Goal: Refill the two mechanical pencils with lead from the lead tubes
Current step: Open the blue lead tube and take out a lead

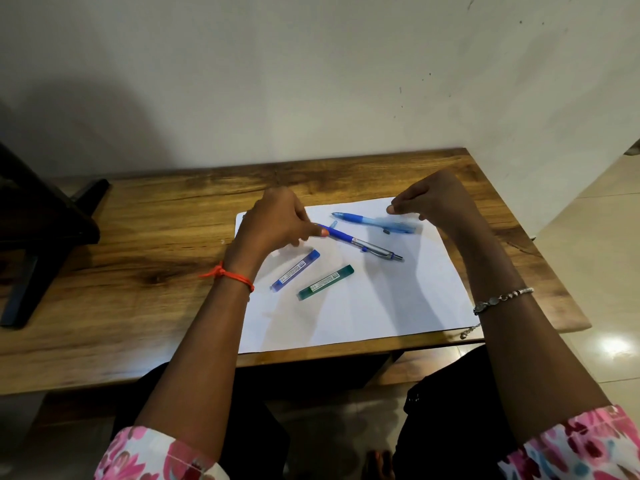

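Two mechanical pencils lie on a white paper sheet. My left hand pinches the blue grip end of the blue and silver pencil, whose other end rests on the sheet. Beside my fingertips sits a small clear cap. The light-blue pencil lies farther back, with a small dark piece next to it. My right hand hovers just above that pencil's right end, fingers curled together, with nothing visible in them. A blue lead tube and a green lead tube lie side by side nearer to me.
The sheet lies on a wooden table pushed against a pale wall. A dark piece of furniture stands at the table's left end. The table's right edge drops to a tiled floor.
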A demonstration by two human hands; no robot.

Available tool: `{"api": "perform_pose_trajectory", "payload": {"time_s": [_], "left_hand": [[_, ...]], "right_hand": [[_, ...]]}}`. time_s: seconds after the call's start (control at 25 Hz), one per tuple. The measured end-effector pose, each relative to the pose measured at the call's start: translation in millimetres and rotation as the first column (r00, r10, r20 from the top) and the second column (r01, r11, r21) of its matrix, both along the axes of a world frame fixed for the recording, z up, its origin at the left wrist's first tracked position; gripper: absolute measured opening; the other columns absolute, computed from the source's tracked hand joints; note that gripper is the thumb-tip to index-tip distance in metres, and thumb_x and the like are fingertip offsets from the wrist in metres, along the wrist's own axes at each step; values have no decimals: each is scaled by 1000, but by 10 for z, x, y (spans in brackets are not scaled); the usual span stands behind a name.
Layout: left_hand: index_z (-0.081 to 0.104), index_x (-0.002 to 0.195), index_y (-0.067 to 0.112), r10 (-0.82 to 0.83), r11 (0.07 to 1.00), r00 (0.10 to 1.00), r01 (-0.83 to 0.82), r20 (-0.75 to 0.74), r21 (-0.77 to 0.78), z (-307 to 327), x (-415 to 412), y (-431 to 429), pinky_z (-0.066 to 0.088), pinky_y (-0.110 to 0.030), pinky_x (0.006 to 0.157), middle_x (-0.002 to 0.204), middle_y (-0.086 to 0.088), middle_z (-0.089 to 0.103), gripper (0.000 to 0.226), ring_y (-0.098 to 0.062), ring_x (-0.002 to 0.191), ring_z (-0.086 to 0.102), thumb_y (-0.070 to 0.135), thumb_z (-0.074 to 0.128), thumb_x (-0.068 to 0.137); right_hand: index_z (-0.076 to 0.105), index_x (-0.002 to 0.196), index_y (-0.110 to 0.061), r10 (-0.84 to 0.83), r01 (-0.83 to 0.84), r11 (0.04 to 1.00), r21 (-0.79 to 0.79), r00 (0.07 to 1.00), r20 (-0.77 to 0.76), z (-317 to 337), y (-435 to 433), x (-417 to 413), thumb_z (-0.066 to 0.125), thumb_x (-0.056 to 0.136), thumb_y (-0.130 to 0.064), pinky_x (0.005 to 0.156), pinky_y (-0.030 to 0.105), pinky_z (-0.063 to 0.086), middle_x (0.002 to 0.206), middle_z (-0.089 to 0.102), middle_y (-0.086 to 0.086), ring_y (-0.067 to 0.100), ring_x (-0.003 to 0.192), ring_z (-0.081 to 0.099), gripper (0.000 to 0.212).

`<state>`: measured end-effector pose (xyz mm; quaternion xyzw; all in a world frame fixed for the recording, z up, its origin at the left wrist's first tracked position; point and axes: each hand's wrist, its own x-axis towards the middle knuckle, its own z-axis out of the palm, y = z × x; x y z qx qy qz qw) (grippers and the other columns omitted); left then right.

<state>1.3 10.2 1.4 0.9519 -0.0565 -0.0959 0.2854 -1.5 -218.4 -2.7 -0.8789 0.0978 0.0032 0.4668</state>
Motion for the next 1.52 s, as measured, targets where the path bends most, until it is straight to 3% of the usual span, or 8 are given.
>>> {"api": "perform_pose_trajectory", "payload": {"time_s": [0.24, 0.44, 0.64, 0.76, 0.88, 1.04, 1.32, 1.52], "left_hand": [[73, 77, 8, -164, 954, 959, 214, -233, 211, 16, -33, 16, 53, -32, 68, 75, -6, 71, 27, -16, 64, 63, 30, 82, 63], [71, 71, 10, -84, 996, 995, 82, -52, -46, 87, -69, -73, 51, -30, 59, 71, -6, 68, 15, -17, 63, 61, 21, 80, 67], [68, 71, 10, -61, 963, 997, 72, 49, -260, 99, -93, -160, 56, -35, 65, 71, -8, 68, 16, -21, 69, 66, 19, 80, 66], [69, 76, 11, -57, 933, 998, 62, 22, -354, 77, -75, -185, 55, -35, 65, 71, -8, 67, 18, -19, 67, 64, 18, 81, 65], [70, 86, 9, -91, 850, 990, 20, -109, -527, 76, -75, -170, 57, -32, 64, 71, -2, 69, 16, -16, 65, 66, 13, 75, 72], [69, 89, -1, -129, 747, 971, -37, -199, -664, 75, -69, -163, 60, -31, 58, 60, 3, 71, 12, -14, 57, 69, 4, 67, 78], [70, 83, 4, -129, 738, 967, -55, -220, -673, 89, -80, -128, 60, -32, 58, 60, 2, 71, 6, -14, 57, 68, 6, 68, 78], [72, 93, 7, -88, 783, 981, -38, -170, -621, 78, -63, -134, 56, -32, 61, 67, 1, 72, 17, -12, 62, 67, 15, 69, 78]], "right_hand": [[74, 91, -3, 10, -9, 1000, -8, 998, 62, 37, 66, -5, 75, 74, -13, 43, 5, 37, 81, 69, 8, 4, 56, 53, 20], [75, 79, -4, 241, -242, 961, 134, 970, 27, 142, 252, -47, 75, 76, -21, 46, 15, 39, 51, 62, -6, 3, 44, 46, 18], [75, 79, 2, 381, -375, 904, 207, 925, 12, 102, 340, -65, 75, 75, -18, 50, 30, 38, 68, 67, 20, 24, 58, 48, 20], [73, 82, 6, 406, -403, 883, 241, 913, 36, 125, 324, -69, 73, 77, -10, 46, 24, 41, 60, 66, 12, 15, 51, 51, 17], [71, 83, 8, 387, -388, 882, 268, 920, 60, 146, 317, -74, 69, 80, -6, 44, 20, 43, 49, 64, -2, 9, 46, 52, 15], [71, 74, 3, 341, -347, 881, 321, 937, 77, 144, 328, -60, 66, 81, -2, 47, 23, 45, 49, 64, 0, 12, 46, 54, 10], [67, 69, -2, 121, -163, 816, 555, 986, 112, 170, 240, -19, 57, 85, -1, 48, 20, 49, 52, 64, 3, 12, 46, 57, 19], [56, 76, 0, 198, -39, 711, 703, 969, -147, 181, 285, -35, 41, 86, 0, 46, 20, 49, 64, 65, 13, 16, 51, 59, 18]]}}
